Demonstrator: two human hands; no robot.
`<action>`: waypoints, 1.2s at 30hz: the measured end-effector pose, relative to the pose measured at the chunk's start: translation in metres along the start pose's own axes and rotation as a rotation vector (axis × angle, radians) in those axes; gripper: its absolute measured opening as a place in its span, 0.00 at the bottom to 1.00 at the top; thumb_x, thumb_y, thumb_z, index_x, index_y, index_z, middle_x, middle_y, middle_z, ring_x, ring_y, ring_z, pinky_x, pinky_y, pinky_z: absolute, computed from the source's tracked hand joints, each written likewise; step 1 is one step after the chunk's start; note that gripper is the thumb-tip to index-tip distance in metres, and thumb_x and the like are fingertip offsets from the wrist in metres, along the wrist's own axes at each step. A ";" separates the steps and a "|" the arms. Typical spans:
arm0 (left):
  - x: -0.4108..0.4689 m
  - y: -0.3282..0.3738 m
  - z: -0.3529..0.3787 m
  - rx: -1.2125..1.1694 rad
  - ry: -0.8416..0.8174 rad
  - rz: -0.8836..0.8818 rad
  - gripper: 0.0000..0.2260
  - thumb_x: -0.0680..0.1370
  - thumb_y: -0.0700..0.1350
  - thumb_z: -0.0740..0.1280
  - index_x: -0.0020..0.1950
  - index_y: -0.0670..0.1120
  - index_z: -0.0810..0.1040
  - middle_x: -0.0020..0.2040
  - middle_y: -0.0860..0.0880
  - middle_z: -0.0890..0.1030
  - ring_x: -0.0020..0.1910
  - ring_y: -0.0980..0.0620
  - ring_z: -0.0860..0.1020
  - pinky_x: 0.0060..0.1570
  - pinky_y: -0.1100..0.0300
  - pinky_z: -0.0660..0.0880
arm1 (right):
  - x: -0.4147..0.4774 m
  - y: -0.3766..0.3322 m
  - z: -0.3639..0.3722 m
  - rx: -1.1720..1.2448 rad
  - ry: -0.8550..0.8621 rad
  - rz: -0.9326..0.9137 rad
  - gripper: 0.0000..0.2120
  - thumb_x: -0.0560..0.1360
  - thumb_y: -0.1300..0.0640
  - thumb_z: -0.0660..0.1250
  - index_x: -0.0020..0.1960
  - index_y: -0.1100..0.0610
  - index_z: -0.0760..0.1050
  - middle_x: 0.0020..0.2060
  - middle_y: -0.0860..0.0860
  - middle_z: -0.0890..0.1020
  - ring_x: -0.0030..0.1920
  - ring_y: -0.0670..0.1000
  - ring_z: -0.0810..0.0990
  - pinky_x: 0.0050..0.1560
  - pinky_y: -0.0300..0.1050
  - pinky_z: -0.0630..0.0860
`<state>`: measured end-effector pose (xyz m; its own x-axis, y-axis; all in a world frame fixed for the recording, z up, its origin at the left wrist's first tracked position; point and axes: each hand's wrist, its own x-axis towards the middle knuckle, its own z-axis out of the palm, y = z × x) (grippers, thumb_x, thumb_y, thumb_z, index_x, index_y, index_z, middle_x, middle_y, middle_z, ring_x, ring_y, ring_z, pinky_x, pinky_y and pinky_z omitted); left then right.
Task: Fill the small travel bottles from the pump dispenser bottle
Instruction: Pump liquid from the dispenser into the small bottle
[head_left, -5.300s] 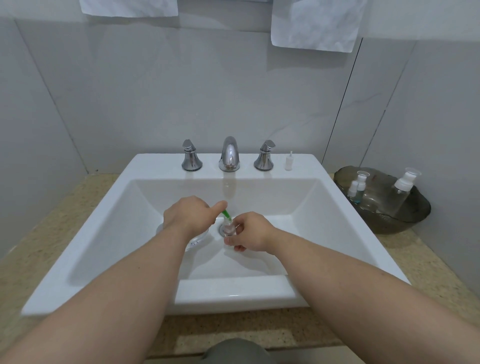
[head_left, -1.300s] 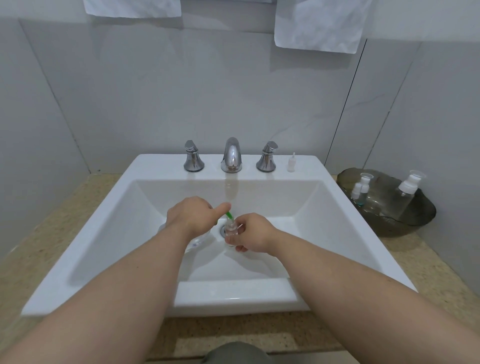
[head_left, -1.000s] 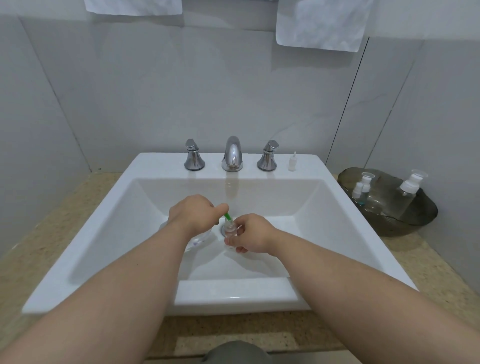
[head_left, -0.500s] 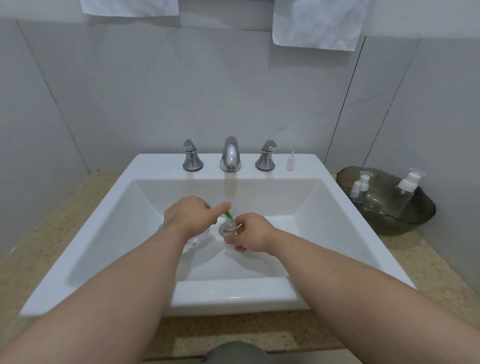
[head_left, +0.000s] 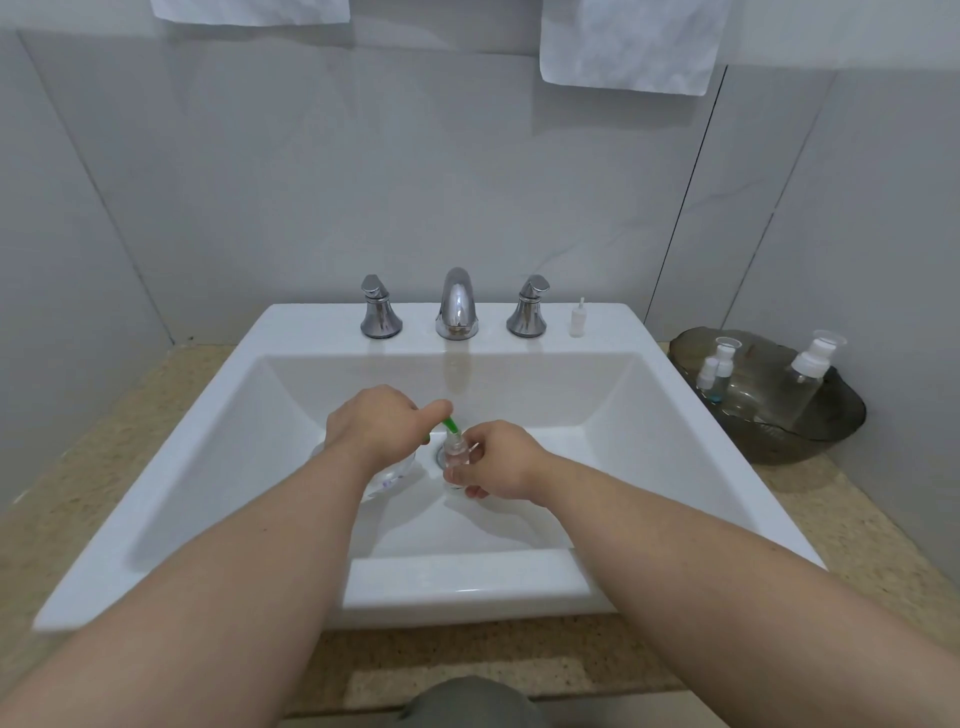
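The small clear travel bottle (head_left: 456, 461) stands upright low in the sink (head_left: 649, 395), directly over the drain (head_left: 440, 453). The right hand (head_left: 501, 457) comes at it from three o'clock, its grip closed around the bottle's body with fingers and thumb curled about it. I can't make out from here how full it is.

Into its mouth, from eleven o'clock, dips the green spout (head_left: 451, 425) of the pump dispenser bottle (head_left: 387, 475). This is a larger clear bottle resting on the basin floor at nine o'clock from the little one. The left hand (head_left: 376, 426) has its grip closed over the pump top, forefinger laid out along the head toward the spout.

The little bottle looks light, hard and thin-walled, and likely slick if any soap runs down it. Holding it round the middle, as it is now, seems the sound way, and the narrow neck leaves little room for the spout to wander. The dispenser looks heavier and steadier, best worked from its top.

Further out, at twelve o'clock, are the faucet (head_left: 457, 304) and, on the rim beside it, a small white cap (head_left: 575, 321). At two o'clock, on the speckled surface (head_left: 130, 410), a dark bowl (head_left: 810, 436) holds more small bottles (head_left: 719, 364) and a spray bottle (head_left: 811, 371). A towel (head_left: 623, 47) hangs above.
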<state>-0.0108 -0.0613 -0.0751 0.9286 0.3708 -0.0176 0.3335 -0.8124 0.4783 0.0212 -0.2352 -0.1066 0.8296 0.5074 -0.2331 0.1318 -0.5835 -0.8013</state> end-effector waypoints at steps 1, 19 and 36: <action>0.000 -0.001 0.000 -0.002 0.000 0.000 0.23 0.75 0.64 0.64 0.33 0.48 0.84 0.33 0.53 0.82 0.38 0.50 0.79 0.38 0.58 0.69 | -0.001 -0.001 0.000 0.002 -0.001 0.001 0.11 0.76 0.58 0.75 0.56 0.59 0.80 0.40 0.52 0.82 0.39 0.53 0.84 0.51 0.49 0.84; 0.000 -0.002 0.000 0.011 0.003 0.020 0.23 0.74 0.65 0.64 0.34 0.48 0.84 0.34 0.53 0.83 0.39 0.50 0.80 0.40 0.58 0.73 | -0.002 -0.002 0.000 -0.037 -0.018 -0.003 0.11 0.77 0.56 0.75 0.56 0.57 0.78 0.40 0.48 0.78 0.38 0.52 0.84 0.49 0.46 0.83; 0.000 -0.002 -0.001 0.004 0.001 0.006 0.25 0.75 0.68 0.63 0.32 0.50 0.83 0.34 0.53 0.82 0.39 0.51 0.79 0.39 0.57 0.70 | -0.002 -0.002 -0.001 -0.013 -0.002 -0.014 0.09 0.77 0.57 0.75 0.54 0.56 0.78 0.39 0.47 0.77 0.36 0.50 0.83 0.47 0.44 0.83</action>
<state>-0.0117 -0.0597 -0.0750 0.9304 0.3663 -0.0142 0.3286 -0.8162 0.4752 0.0196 -0.2359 -0.1036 0.8266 0.5166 -0.2231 0.1500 -0.5844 -0.7975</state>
